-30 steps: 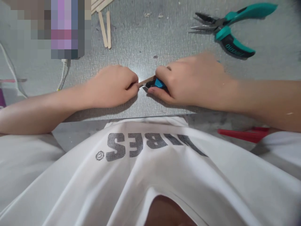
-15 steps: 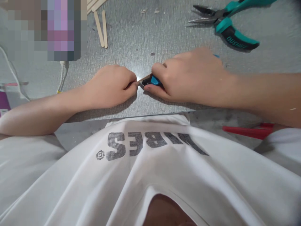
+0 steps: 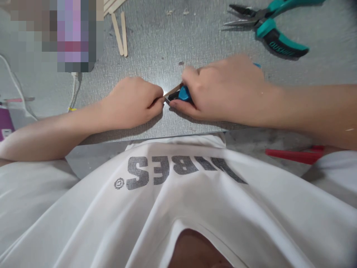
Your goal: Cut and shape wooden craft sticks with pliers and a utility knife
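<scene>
My right hand (image 3: 223,89) is wrapped round a blue-and-black utility knife (image 3: 183,93), its metal tip pointing left. My left hand (image 3: 134,102) is closed, thumb and forefinger pinching the end of a thin wooden craft stick (image 3: 174,90). The stick slants up from the left fingertips to the right forefinger, just above the knife's front. The knife tip is right at the left fingertips, close against the stick; whether the edge bites into it is too small to tell. Most of the knife's handle is hidden in my palm.
Two loose craft sticks (image 3: 124,35) lie at the back left, near more sticks (image 3: 114,5). Teal-handled needle-nose pliers (image 3: 260,18) rest at the back right. A pale cable (image 3: 74,91) runs from a blurred-out object on the left. The table's front edge (image 3: 167,138) is near my body.
My right forefinger has shifted slightly up and right, showing a bit more of the stick and knife. My left hand is almost in the same place.
</scene>
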Demonstrator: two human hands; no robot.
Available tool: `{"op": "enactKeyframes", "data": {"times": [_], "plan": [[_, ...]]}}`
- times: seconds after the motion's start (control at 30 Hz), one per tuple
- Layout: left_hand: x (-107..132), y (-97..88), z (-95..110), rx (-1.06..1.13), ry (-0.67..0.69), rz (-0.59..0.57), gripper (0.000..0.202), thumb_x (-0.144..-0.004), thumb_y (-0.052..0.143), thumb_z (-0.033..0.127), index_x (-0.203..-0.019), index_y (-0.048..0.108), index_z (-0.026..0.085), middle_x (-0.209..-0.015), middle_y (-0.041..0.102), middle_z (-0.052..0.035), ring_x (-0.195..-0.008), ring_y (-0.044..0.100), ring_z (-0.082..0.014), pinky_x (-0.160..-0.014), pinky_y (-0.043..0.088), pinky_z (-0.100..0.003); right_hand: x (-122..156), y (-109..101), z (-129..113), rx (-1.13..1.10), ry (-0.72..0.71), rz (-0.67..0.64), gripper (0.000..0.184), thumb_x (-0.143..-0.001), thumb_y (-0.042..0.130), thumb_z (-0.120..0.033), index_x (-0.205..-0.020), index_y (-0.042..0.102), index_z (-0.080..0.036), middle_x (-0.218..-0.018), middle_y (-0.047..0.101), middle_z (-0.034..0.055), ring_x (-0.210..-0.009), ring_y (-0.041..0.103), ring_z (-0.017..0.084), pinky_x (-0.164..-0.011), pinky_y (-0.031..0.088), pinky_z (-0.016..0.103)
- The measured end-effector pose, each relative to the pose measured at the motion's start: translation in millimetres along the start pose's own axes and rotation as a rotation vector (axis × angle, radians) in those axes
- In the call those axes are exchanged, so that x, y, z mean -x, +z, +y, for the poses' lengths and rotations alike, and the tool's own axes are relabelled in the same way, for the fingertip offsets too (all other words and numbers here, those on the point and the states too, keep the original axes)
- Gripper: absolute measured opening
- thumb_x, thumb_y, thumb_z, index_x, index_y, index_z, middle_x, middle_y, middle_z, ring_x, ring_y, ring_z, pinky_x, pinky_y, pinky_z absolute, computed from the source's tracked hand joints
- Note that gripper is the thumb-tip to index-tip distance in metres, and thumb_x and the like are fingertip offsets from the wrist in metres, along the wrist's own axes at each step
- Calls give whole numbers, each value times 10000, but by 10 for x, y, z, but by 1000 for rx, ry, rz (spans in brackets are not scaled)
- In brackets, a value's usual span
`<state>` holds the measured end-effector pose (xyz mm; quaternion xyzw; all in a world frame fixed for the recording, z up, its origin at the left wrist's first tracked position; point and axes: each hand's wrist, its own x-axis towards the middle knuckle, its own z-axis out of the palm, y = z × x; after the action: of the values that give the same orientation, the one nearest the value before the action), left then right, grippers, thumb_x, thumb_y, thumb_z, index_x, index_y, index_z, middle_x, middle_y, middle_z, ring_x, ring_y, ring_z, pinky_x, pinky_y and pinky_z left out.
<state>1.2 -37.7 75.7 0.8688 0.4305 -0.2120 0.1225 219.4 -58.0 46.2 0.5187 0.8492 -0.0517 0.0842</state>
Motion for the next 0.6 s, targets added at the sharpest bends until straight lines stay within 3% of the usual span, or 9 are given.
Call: {"op": "enactKeyframes", "data": {"times": [0.13,0.27,0.33,0.47,0.6], "plan": [[2,70,2,-9,-23,30,492,-1069,400,389,-1018,852,201,-775,744,-119,-751,666,-299,-711,306,-423,-10,7,5,-19,0,35,836,-1058,348,-831,-1374,719,-152,-976,848,142,-934,823,369,-781,543,407],[18,156,-5,35,-27,93,458,-1046,408,385,-927,818,218,-735,714,-117,-753,675,-311,-719,333,-436,-19,-8,12,-56,-52,43,751,-1103,361,-756,-1374,733,-163,-1020,868,105,-979,819,323,-765,534,359],[29,191,-12,70,-9,124,409,-1032,418,383,-833,744,235,-671,629,-88,-701,613,-282,-702,320,-429,-20,-9,11,-54,-73,47,724,-1119,369,-720,-1373,741,-153,-1013,867,102,-983,818,319,-769,536,361],[55,230,-29,172,21,176,314,-1004,447,374,-717,452,249,-631,413,-24,-624,357,-194,-675,223,-410,-18,-2,5,-38,-105,43,720,-1130,355,-699,-1363,743,-138,-990,854,112,-995,821,336,-784,546,380],[78,266,-46,245,58,221,303,-1006,464,352,-722,420,258,-613,374,-9,-625,350,-187,-687,207,-405,-17,-18,-2,0,-105,38,741,-1121,361,-713,-1373,737,-127,-975,845,126,-986,820,354,-796,561,412]]}}
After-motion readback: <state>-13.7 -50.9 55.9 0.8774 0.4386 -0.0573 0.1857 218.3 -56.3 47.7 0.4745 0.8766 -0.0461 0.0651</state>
